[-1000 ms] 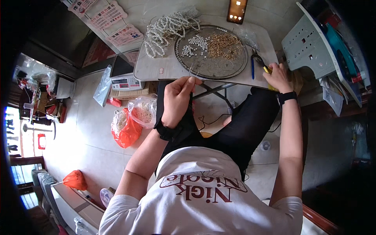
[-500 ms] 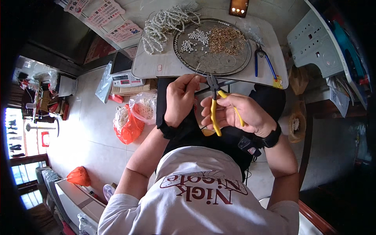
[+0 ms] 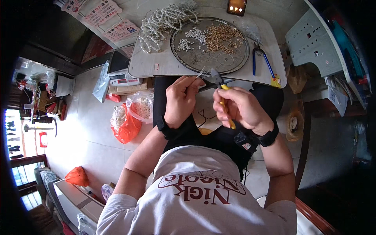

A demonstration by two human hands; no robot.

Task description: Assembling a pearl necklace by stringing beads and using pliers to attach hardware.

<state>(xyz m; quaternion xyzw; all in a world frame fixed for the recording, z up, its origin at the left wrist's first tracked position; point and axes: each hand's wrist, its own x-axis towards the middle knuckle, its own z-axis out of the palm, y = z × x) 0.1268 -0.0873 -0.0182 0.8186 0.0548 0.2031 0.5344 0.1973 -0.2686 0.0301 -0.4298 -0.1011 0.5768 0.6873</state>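
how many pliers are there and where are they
2: yellow-handled pliers in the right hand, and blue-handled pliers lying on the table, right of the round tray. More could be hidden.

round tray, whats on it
White beads and gold pieces lie heaped on the tray, with a thin loop nearby. Its surface under the heaps is covered, unseen.

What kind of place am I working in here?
Possibly a home doubling as a bead workshop: a round tray with white beads and golden pieces, pearly bead strands beside it, and pliers in your right hand.
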